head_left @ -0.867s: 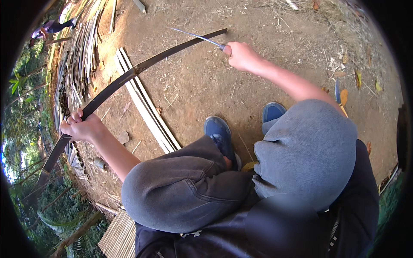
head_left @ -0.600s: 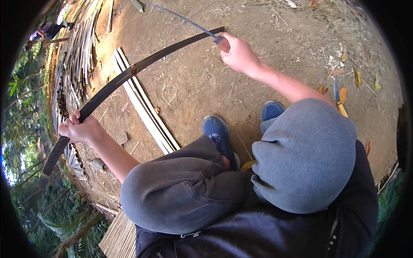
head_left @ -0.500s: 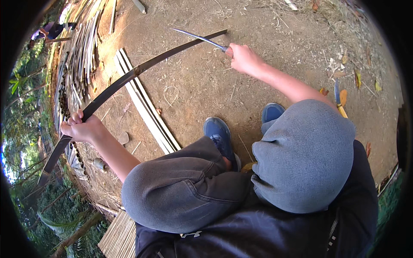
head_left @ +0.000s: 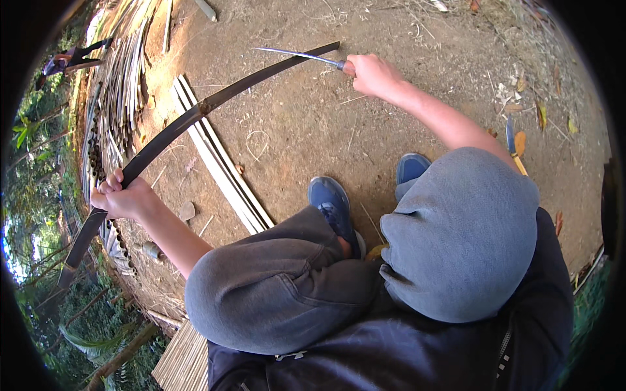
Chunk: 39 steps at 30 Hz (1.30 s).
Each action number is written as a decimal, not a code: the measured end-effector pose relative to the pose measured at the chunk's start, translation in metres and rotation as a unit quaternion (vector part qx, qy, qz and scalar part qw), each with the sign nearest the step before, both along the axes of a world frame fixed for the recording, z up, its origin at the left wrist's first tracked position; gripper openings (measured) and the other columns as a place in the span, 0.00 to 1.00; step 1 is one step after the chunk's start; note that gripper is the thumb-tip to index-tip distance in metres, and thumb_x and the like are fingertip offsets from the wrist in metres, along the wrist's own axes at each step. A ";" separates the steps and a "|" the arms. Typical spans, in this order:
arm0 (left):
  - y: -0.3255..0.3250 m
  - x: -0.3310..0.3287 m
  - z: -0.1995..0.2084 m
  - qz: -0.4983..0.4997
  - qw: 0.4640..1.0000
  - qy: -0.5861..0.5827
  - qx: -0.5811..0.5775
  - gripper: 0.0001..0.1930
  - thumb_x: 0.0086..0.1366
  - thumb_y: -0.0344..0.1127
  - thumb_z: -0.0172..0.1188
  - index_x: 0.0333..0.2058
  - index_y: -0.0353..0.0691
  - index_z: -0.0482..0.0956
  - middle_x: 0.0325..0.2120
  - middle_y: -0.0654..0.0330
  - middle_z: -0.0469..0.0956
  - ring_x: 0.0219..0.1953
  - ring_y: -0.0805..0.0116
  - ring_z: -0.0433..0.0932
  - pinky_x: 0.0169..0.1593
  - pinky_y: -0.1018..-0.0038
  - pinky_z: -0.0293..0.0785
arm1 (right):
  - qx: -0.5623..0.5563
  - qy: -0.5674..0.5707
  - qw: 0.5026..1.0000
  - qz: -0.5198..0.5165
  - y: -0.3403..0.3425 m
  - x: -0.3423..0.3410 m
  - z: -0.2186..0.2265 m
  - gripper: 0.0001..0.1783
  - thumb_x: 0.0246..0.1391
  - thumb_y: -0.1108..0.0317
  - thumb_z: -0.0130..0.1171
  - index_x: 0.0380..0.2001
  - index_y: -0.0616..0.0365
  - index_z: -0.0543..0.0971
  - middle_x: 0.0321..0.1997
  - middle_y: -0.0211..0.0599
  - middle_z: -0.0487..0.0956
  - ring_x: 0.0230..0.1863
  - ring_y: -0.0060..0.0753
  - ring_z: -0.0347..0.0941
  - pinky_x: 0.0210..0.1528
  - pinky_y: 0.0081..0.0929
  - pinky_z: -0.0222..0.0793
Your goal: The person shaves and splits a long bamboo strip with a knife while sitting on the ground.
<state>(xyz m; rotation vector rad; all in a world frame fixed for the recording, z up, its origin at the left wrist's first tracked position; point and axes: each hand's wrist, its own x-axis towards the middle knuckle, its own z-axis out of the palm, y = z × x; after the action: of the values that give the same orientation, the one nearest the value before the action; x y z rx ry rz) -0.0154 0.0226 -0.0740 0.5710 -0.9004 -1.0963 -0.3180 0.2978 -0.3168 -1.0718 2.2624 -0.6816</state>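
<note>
A long dark bamboo strip [head_left: 241, 86] slants across the view, its far end up near the top middle. Toward its lower end, at the left, my left hand [head_left: 124, 195] is closed around it, with the fingers wrapped over the edge. My right hand [head_left: 378, 77] grips the handle of a knife [head_left: 303, 55] just right of the strip's far end. The narrow blade points left and crosses over the strip near that end; whether it touches cannot be made out. A pale node band [head_left: 204, 106] marks the strip about midway.
Pale split bamboo strips [head_left: 218, 156] lie on the dirt ahead of my left knee. More strips [head_left: 130, 78] are heaped at the far left, where another person [head_left: 62, 62] is. A second knife [head_left: 510, 137] lies at the right among leaves. A slatted mat [head_left: 182, 358] is at lower left.
The knife and my right hand have shifted slightly up, and the blade lies flatter across the strip. My left hand keeps its grip. The other person has changed posture.
</note>
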 end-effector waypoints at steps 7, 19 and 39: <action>0.005 0.000 0.005 0.009 1.000 0.004 0.003 0.16 0.69 0.38 0.53 0.25 0.47 0.58 0.17 0.70 0.53 0.17 0.76 0.54 0.21 0.78 0.58 | 0.039 -0.054 0.998 0.020 0.005 0.006 0.021 0.13 0.60 0.74 0.52 0.47 0.58 0.77 0.32 0.39 0.78 0.23 0.27 0.72 0.21 0.31 0.67; -0.005 0.008 -0.002 0.029 1.000 -0.001 0.013 0.18 0.69 0.38 0.51 0.21 0.48 0.55 0.16 0.70 0.52 0.17 0.77 0.54 0.21 0.78 0.57 | 0.073 0.030 0.995 0.056 -0.016 0.011 0.042 0.10 0.66 0.69 0.50 0.47 0.58 0.77 0.27 0.31 0.70 0.18 0.17 0.60 0.13 0.17 0.55; 0.005 0.002 0.006 -0.008 0.999 -0.028 -0.016 0.16 0.69 0.37 0.50 0.24 0.47 0.55 0.16 0.70 0.51 0.17 0.77 0.54 0.21 0.79 0.58 | 0.137 0.013 0.990 -0.007 -0.001 -0.040 -0.013 0.10 0.67 0.66 0.49 0.45 0.52 0.78 0.28 0.30 0.75 0.17 0.19 0.61 0.15 0.21 0.58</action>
<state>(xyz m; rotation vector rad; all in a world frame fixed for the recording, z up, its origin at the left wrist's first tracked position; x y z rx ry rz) -0.0136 0.0271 -0.0683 0.5715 -0.9711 -1.0840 -0.3577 0.2970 -0.3302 -0.9354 2.3057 -0.3490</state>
